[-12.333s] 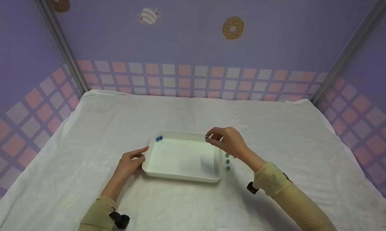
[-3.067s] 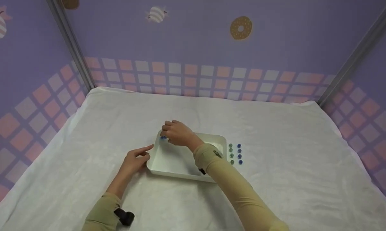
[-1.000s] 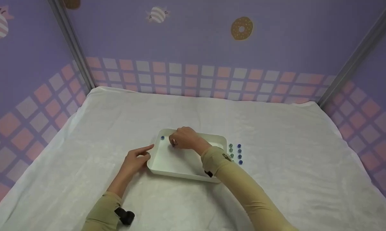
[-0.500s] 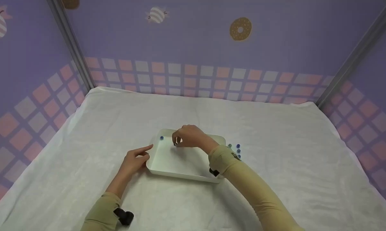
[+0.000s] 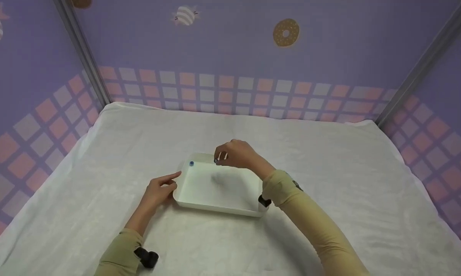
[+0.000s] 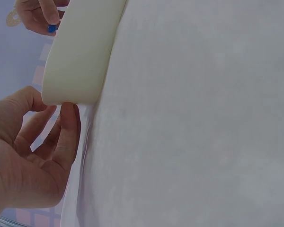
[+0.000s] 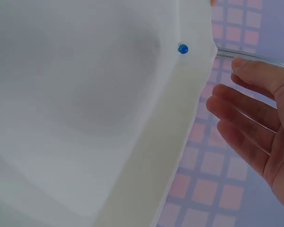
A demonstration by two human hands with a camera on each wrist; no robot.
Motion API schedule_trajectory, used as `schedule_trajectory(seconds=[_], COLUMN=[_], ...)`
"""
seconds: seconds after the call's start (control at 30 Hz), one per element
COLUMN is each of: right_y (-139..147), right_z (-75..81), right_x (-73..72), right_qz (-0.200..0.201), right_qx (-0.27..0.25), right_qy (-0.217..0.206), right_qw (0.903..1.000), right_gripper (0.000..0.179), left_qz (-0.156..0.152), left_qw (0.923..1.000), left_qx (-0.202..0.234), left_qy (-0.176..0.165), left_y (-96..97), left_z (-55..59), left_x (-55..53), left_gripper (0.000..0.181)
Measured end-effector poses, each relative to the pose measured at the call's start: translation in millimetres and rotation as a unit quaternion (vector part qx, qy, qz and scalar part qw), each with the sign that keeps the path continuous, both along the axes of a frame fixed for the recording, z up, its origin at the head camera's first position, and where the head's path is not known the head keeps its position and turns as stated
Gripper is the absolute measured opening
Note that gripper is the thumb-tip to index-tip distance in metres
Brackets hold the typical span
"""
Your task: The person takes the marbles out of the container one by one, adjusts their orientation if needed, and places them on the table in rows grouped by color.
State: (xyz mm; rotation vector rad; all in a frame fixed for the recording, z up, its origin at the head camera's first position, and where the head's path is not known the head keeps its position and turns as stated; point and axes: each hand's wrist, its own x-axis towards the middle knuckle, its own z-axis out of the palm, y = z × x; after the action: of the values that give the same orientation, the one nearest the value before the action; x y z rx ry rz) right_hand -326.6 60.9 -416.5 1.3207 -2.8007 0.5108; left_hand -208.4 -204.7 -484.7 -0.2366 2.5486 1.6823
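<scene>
A shallow white tray [image 5: 203, 191] lies on the cloth. My left hand [image 5: 158, 191] touches its left side from outside, fingers relaxed; in the left wrist view, the fingertips [image 6: 68, 109] of that hand rest against the tray's outer wall. Above the tray's far edge, my right hand [image 5: 238, 154] pinches a blue marble [image 5: 216, 161] between thumb and forefinger. The left wrist view also catches this held marble [image 6: 51, 29]; in the right wrist view it cannot be seen. A second blue marble [image 5: 191, 163] sits inside the tray's far left corner.
White cloth [image 5: 330, 153] covers the table. Purple walls [image 5: 230, 46] with pink and white squares stand behind and at both sides. The right forearm [image 5: 310, 214] blocks the area right of the tray where marbles stood in earlier frames.
The right hand was at two blue marbles in the far left corner, and one remains there. It has risen and moved right with the other. The left hand stays at the tray.
</scene>
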Motion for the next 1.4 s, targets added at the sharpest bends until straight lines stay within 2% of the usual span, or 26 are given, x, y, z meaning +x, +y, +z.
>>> schedule_trajectory(seconds=[0.23, 0.47, 0.97, 1.4], right_y=[34, 68, 127, 167], right_z=[7.7, -2.8, -19.2, -37.4], right_x=[4.1, 15.1, 48.9, 78.9], right_qz=[-0.039, -0.101, -0.172, -0.224], right_qx=[-0.058, -0.122, -0.140, -0.138], right_qy=[0.017, 0.030, 0.047, 0.005], right_qw=[0.9974, 0.9870, 0.9740, 0.9647], right_gripper=[0.016, 0.019, 0.017, 0.012], left_qz=[-0.004, -0.003, -0.028, -0.029], left_qw=[0.9999, 0.9998, 0.9996, 0.9995], left_qx=[0.009, 0.004, -0.011, -0.001], left_qy=[-0.007, -0.019, 0.001, -0.010], left_y=[0.0, -1.7, -2.1, -3.2], left_z=[-1.1, 0.0, 4.4, 5.9], left_x=[-0.4, -2.0, 0.0, 1.1], left_gripper=[0.046, 0.046, 0.048, 0.047])
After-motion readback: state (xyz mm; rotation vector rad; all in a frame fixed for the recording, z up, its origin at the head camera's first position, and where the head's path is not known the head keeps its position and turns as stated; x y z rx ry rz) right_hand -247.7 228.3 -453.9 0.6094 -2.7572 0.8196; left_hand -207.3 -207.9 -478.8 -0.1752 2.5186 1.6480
